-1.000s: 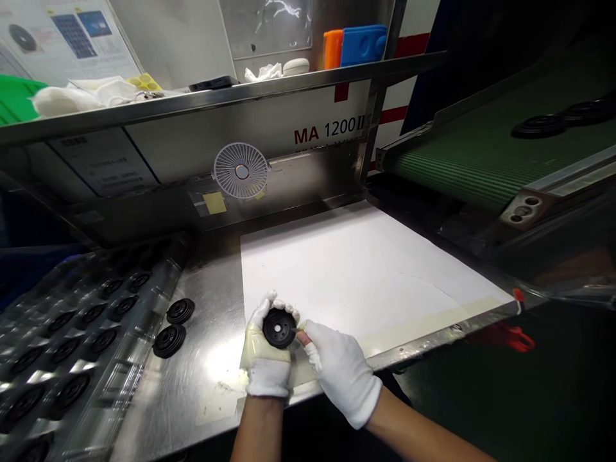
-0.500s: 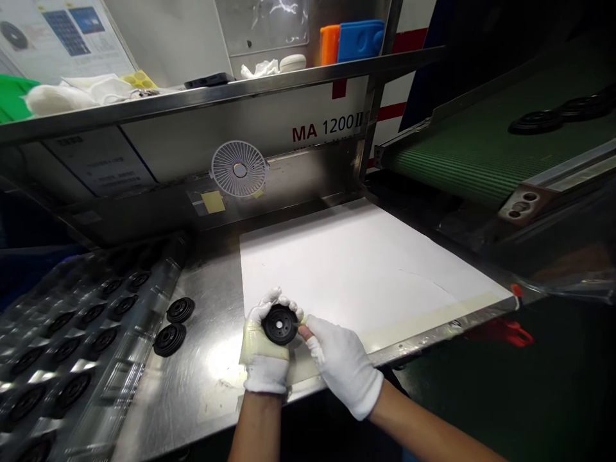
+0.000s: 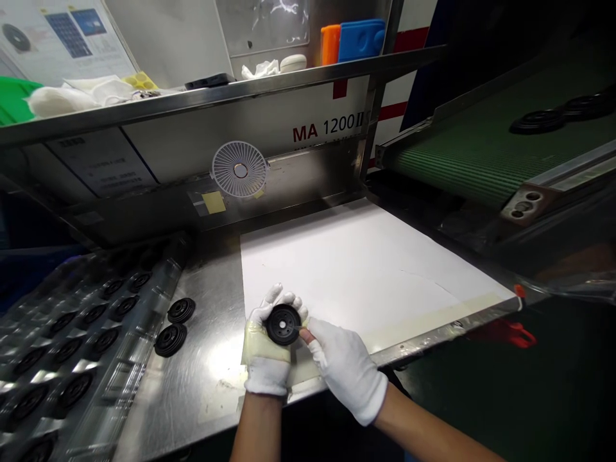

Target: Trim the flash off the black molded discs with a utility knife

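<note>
A black round plastic part like a small wheel (image 3: 283,325), with a pale hole at its centre, faces up in my left hand (image 3: 267,343). That hand wears a white glove with a yellowish palm, and its fingers are wrapped round the part's far edge. From the right, my white-gloved right hand (image 3: 342,360) meets the part's rim, thumb tip bare and fingers pinched. Something thin shows at its fingertips, too small to name. Two similar black wheel parts (image 3: 181,310) lie on the metal bench to the left.
Clear plastic trays (image 3: 122,378) of black wheel parts fill the left side. A white sheet (image 3: 337,269) covers part of the metal bench (image 3: 202,282). A white fan (image 3: 240,169) stands behind. At right, a green conveyor (image 3: 462,160) carries several black parts. A cluttered shelf (image 3: 212,93) runs above.
Both hands and the black wheel part sit very slightly further right in view, along with the whole scene. My left fingers have spread a little; the right hand stays at the rim.
</note>
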Demonstrator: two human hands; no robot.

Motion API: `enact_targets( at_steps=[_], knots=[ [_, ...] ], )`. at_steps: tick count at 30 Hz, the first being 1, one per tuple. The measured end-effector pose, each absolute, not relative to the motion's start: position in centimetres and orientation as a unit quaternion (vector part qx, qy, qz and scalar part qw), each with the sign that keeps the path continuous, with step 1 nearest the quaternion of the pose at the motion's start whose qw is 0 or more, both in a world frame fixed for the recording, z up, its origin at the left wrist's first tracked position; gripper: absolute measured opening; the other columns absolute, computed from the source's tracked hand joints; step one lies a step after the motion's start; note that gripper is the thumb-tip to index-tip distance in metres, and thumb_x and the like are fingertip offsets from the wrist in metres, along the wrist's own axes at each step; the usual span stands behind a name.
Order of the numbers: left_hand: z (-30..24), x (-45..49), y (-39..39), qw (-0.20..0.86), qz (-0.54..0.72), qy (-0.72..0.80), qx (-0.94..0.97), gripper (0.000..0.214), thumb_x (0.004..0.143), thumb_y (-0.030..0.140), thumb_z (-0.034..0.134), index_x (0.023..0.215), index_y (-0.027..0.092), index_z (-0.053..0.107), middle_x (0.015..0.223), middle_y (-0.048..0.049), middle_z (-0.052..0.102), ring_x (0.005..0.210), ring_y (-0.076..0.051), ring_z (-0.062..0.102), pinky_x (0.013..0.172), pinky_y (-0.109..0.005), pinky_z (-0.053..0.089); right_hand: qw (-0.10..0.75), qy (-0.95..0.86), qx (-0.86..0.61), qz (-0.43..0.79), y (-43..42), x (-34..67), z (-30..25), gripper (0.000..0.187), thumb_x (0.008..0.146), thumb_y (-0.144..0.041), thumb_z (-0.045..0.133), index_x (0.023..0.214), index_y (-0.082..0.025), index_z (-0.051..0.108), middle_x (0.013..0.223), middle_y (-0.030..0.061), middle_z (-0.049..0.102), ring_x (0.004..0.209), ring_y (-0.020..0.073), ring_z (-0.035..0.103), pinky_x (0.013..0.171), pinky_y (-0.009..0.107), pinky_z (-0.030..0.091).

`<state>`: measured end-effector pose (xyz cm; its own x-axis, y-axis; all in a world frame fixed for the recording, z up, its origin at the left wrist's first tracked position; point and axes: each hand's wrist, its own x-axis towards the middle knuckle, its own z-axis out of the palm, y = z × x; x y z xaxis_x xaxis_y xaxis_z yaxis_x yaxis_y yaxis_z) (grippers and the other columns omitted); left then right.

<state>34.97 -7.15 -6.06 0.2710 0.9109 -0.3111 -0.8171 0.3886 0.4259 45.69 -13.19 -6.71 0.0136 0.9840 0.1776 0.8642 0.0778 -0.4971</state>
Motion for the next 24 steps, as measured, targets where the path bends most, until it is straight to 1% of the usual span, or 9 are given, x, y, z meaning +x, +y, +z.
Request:
enact_targets(
  at_steps=[4,8,11,14,16,17,18,21,24],
  knots=[
    [-6.2,35.0,-6.9,0.779,0.568,0.257,0.064,0.016,0.07,0.012,0.055,0.084,0.014,0.061,0.066,-0.0031,0.056,0.065,-0.015,0.056,0.064,-0.031,0.048,0.235,-0.684,-0.682,0.11,-13.3,45.7,-6.8,0.022,0.093,-0.03,0.038,0.079,-0.022,0.053,0.069,-0.0018,0.06,0.059,0.0147,0.053,0.052,0.025,0.027],
    [-6.2,35.7,-6.7,0.753,0.595,0.279,0.036,0.005,0.071,0.014,0.06,0.076,0.015,0.059,0.063,-0.0002,0.054,0.062,-0.012,0.053,0.063,-0.028,0.048,0.241,-0.689,-0.672,0.122,-13.6,44.9,-7.1,0.022,0.093,-0.029,0.038,0.078,-0.023,0.052,0.069,-0.0021,0.06,0.06,0.0147,0.053,0.053,0.024,0.027],
    [-6.0,35.9,-6.8,0.732,0.623,0.275,0.035,0.008,0.071,0.014,0.061,0.078,0.017,0.06,0.065,0.0018,0.055,0.063,-0.01,0.054,0.069,-0.026,0.048,0.248,-0.694,-0.663,0.133,-13.8,44.4,-7.2,0.025,0.093,-0.031,0.036,0.076,-0.023,0.051,0.068,-0.0025,0.059,0.059,0.0143,0.053,0.053,0.024,0.027],
    [-5.7,35.5,-7.2,0.741,0.606,0.28,0.073,0.023,0.072,0.015,0.057,0.094,0.017,0.06,0.082,-0.005,0.061,0.08,-0.018,0.059,0.077,-0.035,0.048,0.25,-0.697,-0.658,0.135,-13.8,44.6,-7.0,0.024,0.093,-0.03,0.036,0.076,-0.023,0.05,0.068,-0.0026,0.059,0.059,0.0146,0.052,0.053,0.024,0.027],
    [-5.6,34.9,-7.4,0.775,0.554,0.283,0.109,0.034,0.071,0.018,0.054,0.105,0.015,0.058,0.094,-0.0128,0.061,0.091,-0.027,0.058,0.077,-0.043,0.048,0.252,-0.697,-0.657,0.135,-13.7,45.0,-6.8,0.022,0.093,-0.029,0.037,0.077,-0.023,0.051,0.07,-0.0027,0.06,0.061,0.0149,0.053,0.054,0.025,0.028],
    [-5.6,34.7,-7.5,0.789,0.535,0.279,0.12,0.036,0.071,0.018,0.053,0.106,0.014,0.058,0.094,-0.0143,0.061,0.09,-0.029,0.058,0.075,-0.045,0.048,0.253,-0.695,-0.66,0.134,-13.7,45.2,-6.7,0.021,0.093,-0.029,0.038,0.078,-0.023,0.051,0.071,-0.0026,0.06,0.062,0.015,0.054,0.054,0.025,0.028],
    [-5.6,34.6,-7.5,0.795,0.528,0.273,0.122,0.035,0.07,0.018,0.052,0.104,0.014,0.058,0.089,-0.0137,0.062,0.086,-0.028,0.058,0.073,-0.044,0.048,0.254,-0.69,-0.665,0.131,-13.6,45.4,-6.7,0.02,0.092,-0.028,0.038,0.078,-0.023,0.051,0.072,-0.0024,0.06,0.062,0.0152,0.054,0.054,0.025,0.028],
    [-5.6,34.8,-7.3,0.777,0.561,0.267,0.101,0.022,0.07,0.015,0.054,0.09,0.014,0.061,0.068,-0.0049,0.057,0.068,-0.018,0.057,0.068,-0.036,0.048,0.248,-0.678,-0.681,0.123,-13.5,45.6,-6.7,0.02,0.092,-0.029,0.038,0.079,-0.023,0.052,0.07,-0.0019,0.06,0.061,0.0154,0.054,0.054,0.025,0.027],
    [-5.6,35.6,-7.0,0.748,0.596,0.281,0.076,0.009,0.071,0.015,0.058,0.08,0.016,0.06,0.063,0.0002,0.053,0.063,-0.013,0.053,0.065,-0.029,0.047,0.242,-0.681,-0.679,0.128,-13.6,45.2,-6.9,0.023,0.093,-0.029,0.036,0.078,-0.022,0.052,0.069,-0.0014,0.06,0.06,0.0149,0.053,0.053,0.025,0.026]
  ],
)
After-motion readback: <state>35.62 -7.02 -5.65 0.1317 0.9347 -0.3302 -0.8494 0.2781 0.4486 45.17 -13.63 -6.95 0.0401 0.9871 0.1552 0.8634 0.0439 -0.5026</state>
